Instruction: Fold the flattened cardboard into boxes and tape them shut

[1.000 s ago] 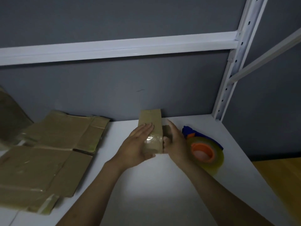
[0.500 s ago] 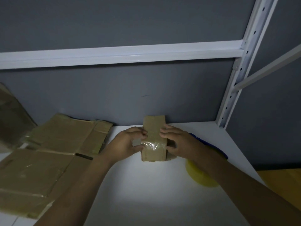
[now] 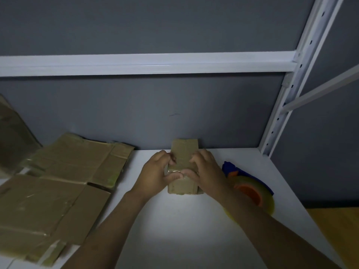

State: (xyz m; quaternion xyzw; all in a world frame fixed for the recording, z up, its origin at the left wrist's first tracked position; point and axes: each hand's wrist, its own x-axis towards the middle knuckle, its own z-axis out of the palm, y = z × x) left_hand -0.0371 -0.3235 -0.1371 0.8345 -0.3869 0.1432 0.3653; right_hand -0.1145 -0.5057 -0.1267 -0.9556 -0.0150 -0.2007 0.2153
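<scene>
Head view: left hand (image 3: 155,174) and right hand (image 3: 206,172) grip small brown cardboard box (image 3: 184,152), thumbs pressing clear tape strip (image 3: 175,170); should rub edges flat.

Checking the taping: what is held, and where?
The left hand and right hand grip the small brown cardboard box by its opposite sides, thumbs on the clear tape across its top.

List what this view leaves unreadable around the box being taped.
Head view:
- small box: sides and tape ends covered by the left hand and right hand.
- tape dispenser: near part behind the right forearm.
- flattened cardboard: cut by the left edge.
- brown sheet far left: cut off, too dark to identify.
</scene>
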